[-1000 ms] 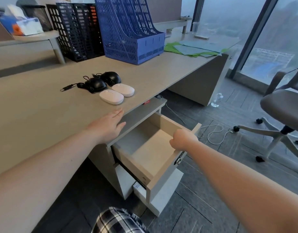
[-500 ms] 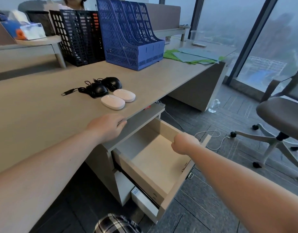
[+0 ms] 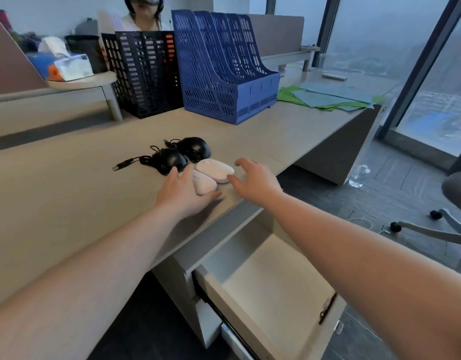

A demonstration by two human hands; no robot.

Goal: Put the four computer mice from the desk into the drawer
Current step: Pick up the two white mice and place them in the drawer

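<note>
Two white mice and two black wired mice lie close together near the desk's front edge. My left hand (image 3: 184,192) is spread over the nearer white mouse (image 3: 206,183), fingers around it without a closed grip. My right hand (image 3: 255,179) hovers open, fingers apart, right beside the farther white mouse (image 3: 216,169). Behind them sit the left black mouse (image 3: 172,159) with its USB cable and the right black mouse (image 3: 195,148). Below the desk edge the drawer (image 3: 273,289) stands pulled out with nothing in it.
A blue file rack (image 3: 224,74) and a black file rack (image 3: 143,71) stand at the back of the desk (image 3: 55,203). Green and blue papers (image 3: 325,97) lie at the right. A person sits behind the racks. An office chair (image 3: 455,203) and a water bottle (image 3: 359,175) are on the floor at right.
My right hand let go of the drawer front and rose to the white mice. My left hand slid forward from the desk edge onto the nearer white mouse. The drawer is further open.
</note>
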